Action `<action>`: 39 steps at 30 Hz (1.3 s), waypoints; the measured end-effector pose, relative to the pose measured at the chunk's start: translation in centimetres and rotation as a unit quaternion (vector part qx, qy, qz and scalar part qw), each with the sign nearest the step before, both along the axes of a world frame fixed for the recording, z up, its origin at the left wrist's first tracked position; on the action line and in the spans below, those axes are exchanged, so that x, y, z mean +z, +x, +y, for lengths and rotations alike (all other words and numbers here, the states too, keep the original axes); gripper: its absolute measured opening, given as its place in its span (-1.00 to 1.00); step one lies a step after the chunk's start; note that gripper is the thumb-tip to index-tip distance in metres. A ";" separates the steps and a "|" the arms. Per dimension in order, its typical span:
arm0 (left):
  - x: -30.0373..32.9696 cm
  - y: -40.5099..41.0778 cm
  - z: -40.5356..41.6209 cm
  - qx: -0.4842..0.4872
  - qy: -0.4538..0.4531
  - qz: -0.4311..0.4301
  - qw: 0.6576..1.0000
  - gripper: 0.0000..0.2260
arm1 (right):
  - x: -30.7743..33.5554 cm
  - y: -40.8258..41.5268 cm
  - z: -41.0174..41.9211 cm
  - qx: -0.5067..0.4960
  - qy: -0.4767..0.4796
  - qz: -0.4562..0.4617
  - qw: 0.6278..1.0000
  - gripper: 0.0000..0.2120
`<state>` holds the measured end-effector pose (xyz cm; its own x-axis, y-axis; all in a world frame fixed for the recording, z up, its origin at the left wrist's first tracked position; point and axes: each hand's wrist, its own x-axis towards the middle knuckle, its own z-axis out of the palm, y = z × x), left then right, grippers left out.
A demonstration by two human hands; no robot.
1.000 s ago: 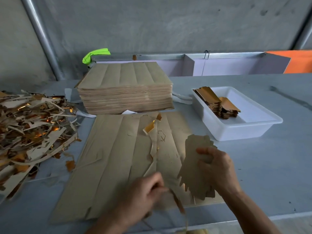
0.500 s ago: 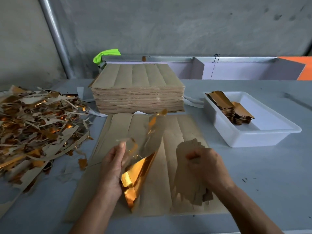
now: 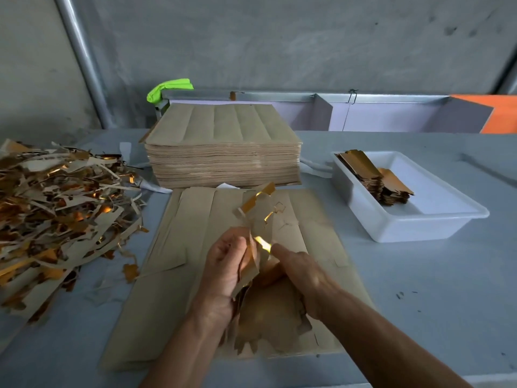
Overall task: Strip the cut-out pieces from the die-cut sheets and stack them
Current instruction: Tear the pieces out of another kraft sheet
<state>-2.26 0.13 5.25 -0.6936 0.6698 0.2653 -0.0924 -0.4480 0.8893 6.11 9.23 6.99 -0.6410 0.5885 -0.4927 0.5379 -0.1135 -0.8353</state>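
Foil strip (image 3: 256, 217) now raised betw. both hands, L hand (image 3: 228, 264) pinching it, R hand (image 3: 300, 271) gripping kraft cut-outs (image 3: 272, 312).

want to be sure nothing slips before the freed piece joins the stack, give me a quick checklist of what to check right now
1. Left hand grip on the freed piece: ok, fingers curled round its lower end.
2. Right hand on the held stack of cut-outs: ok, the stack sits under it.
3. Piece clear of the die-cut sheet: ok, its upper end is lifted off.
4. Edges lined up with the stack: cannot tell, blurred.
5. Room in the white tray: ok, near half bare.
6. Scrap pile clear of the sheet: ok, lies to its left.
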 end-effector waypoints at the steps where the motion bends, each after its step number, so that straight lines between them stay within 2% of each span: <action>1: -0.3 0.1 -0.1 -0.020 0.012 -0.003 1.000 -0.75 | -0.2 -0.1 0.0 -0.014 -0.019 -0.002 1.000 -0.56; 4: -0.9 0.6 -0.1 -0.085 0.017 -0.011 0.996 -0.73 | -1.1 -0.4 0.1 -0.011 0.008 -0.019 1.000 -0.79; 6: -1.5 0.5 -0.5 -0.077 -0.026 -0.010 0.997 -0.75 | -1.6 -0.3 0.4 -0.009 0.029 -0.017 0.999 -0.88; 8: -2.0 -0.4 -1.3 -0.036 -0.084 -0.038 0.995 -0.84 | -1.7 0.0 0.9 -0.021 0.055 -0.020 0.998 -0.88; 10: -2.6 -1.9 -2.5 0.015 -0.150 -0.043 0.988 -0.79 | -1.9 0.4 1.6 -0.040 0.089 -0.027 0.995 -0.84; 14: -3.1 -5.3 -4.7 0.135 -0.261 0.059 0.954 -0.82 | -1.4 1.2 2.9 -0.025 0.141 -0.044 0.989 -0.83; 17: -3.1 -7.7 -5.4 0.241 -0.342 0.200 0.886 -0.72 | -1.1 1.9 3.8 -0.023 0.154 -0.040 0.987 -0.88; 19: -3.1 -8.5 -5.4 0.259 -0.431 0.311 0.806 -0.72 | -0.9 2.2 4.3 -0.022 0.173 -0.034 0.984 -0.87; 20: -3.1 -8.3 -5.1 0.249 -0.467 0.368 0.765 -0.77 | -0.8 2.3 4.5 -0.019 0.175 -0.031 0.984 -0.85; 21: -3.0 -7.8 -4.6 0.242 -0.471 0.417 0.739 -0.84 | -0.9 2.3 4.6 -0.016 0.170 -0.029 0.985 -0.84; 23: -3.0 -6.0 -2.9 0.231 -0.417 0.481 0.736 -0.89 | -1.2 2.3 4.6 -0.009 0.153 -0.029 0.988 -0.84; 25: -3.6 -3.5 -0.7 0.158 -0.392 0.485 0.766 -0.70 | -1.7 2.1 4.4 -0.001 0.151 -0.031 0.988 -0.86; 26: -4.1 -2.3 0.2 0.107 -0.414 0.473 0.770 -0.60 | -2.0 2.1 4.3 0.002 0.152 -0.027 0.988 -0.88; 28: -5.9 -0.8 1.4 0.028 -0.495 0.482 0.722 -0.52 | -2.5 2.0 4.0 0.002 0.151 -0.010 0.988 -0.90; 30: -7.1 -0.8 1.9 0.013 -0.525 0.508 0.683 -0.53 | -2.9 2.0 4.0 -0.010 0.158 -0.006 0.987 -0.91; 33: -7.6 -2.0 1.9 0.012 -0.538 0.527 0.658 -0.54 | -3.0 2.4 4.1 -0.049 0.144 -0.009 0.988 -0.90; 35: -7.9 -2.7 1.9 0.007 -0.543 0.540 0.643 -0.56 | -2.9 3.0 4.5 -0.075 0.101 -0.010 0.992 -0.91; 39: -8.6 -3.1 2.0 0.017 -0.540 0.552 0.636 -0.57 | -2.3 4.6 5.5 -0.101 0.021 -0.005 0.995 -0.95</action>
<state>-5.33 2.11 -3.30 -0.5034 0.8641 0.0017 0.8476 0.4934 0.1955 10.75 14.70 4.74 -0.5029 0.7251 -0.4705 0.5151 -0.1856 -0.8368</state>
